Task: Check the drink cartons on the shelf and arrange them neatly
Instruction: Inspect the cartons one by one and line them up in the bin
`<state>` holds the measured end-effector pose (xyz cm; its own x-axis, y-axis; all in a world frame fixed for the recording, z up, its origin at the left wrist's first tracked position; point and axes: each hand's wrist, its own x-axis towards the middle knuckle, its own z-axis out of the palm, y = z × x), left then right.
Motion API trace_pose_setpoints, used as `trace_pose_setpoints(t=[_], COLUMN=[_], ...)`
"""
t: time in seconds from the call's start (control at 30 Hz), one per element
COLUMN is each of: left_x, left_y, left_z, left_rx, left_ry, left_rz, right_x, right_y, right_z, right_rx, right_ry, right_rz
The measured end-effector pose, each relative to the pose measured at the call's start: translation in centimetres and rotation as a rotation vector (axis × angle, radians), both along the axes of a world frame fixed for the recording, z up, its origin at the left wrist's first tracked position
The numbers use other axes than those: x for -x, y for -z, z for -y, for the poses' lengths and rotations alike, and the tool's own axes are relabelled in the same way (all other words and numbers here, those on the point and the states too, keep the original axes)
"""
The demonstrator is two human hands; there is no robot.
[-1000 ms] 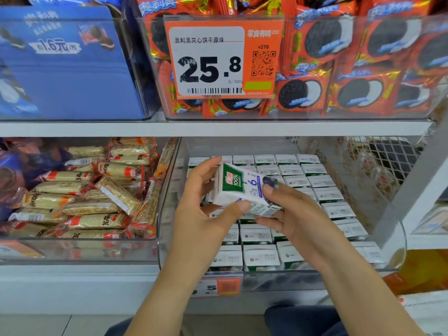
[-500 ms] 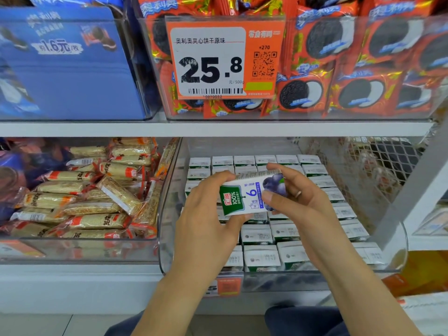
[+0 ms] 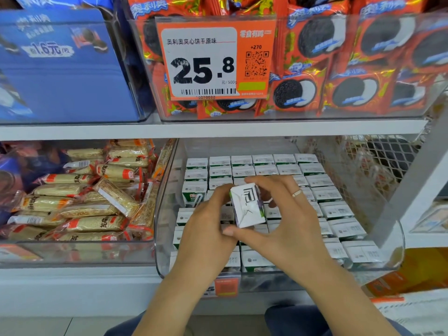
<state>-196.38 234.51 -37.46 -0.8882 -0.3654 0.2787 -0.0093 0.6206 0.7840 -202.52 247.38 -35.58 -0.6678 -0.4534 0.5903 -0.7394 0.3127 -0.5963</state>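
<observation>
Left hand – forearm entering from 6 o'clock, fingers curled on carton | Right hand – pinching same carton from 3 o'clock | Carton – tilted, above clear bin of cartons

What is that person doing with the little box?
A person is holding one small drink carton up with both hands, the left hand gripping it from the left and the right hand from the right and top. It is lifted above a clear bin full of matching cartons standing in rows on the lower shelf. They seem to be checking it; it is not yet back in a row.
</observation>
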Motion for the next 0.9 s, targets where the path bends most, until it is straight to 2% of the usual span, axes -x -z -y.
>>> trace_pose_setpoints(t=[0.1,0.17,0.37,0.43,0.53,0.6,0.7,0.83,0.9], left_x=[0.1,0.2,0.0,-0.2,-0.2,-0.1,-0.4,-0.8,-0.6], left_y=[0.1,-0.1,-1.1,-1.1,-0.9,-0.9,-1.3,-2.6,-2.7], left_z=[0.1,0.1,-0.3,-0.5,-0.7,-0.8,-0.9,-0.8,-0.2], left_rx=[-0.018,-0.028,-0.128,-0.042,0.236,0.271,0.111,-0.403,-0.564], left_ry=[0.005,0.024,0.099,0.138,0.116,0.072,0.033,-0.02,-0.037], left_rz=[-0.014,-0.041,-0.134,-0.137,-0.169,-0.25,-0.382,-0.394,-0.386], right_x=[-0.1,-0.2,1.4,1.7,2.0,2.0,2.0,2.0,1.9], right_y=[-0.1,-0.2,-1.5,-1.5,-1.2,-1.1,-0.9,-0.5,-0.4], right_z=[0.0,0.1,-1.0,-1.1,-1.0,-0.9,-0.8,-0.6,-0.6], right_rx=[0.012,0.069,0.579,0.6,0.611,0.634,0.518,0.149,0.031], right_ry=[-0.006,-0.021,-0.182,-0.222,-0.261,-0.295,-0.275,-0.091,-0.078], right_rz=[0.009,0.086,0.756,0.905,1.072,1.175,1.17,0.927,0.793])
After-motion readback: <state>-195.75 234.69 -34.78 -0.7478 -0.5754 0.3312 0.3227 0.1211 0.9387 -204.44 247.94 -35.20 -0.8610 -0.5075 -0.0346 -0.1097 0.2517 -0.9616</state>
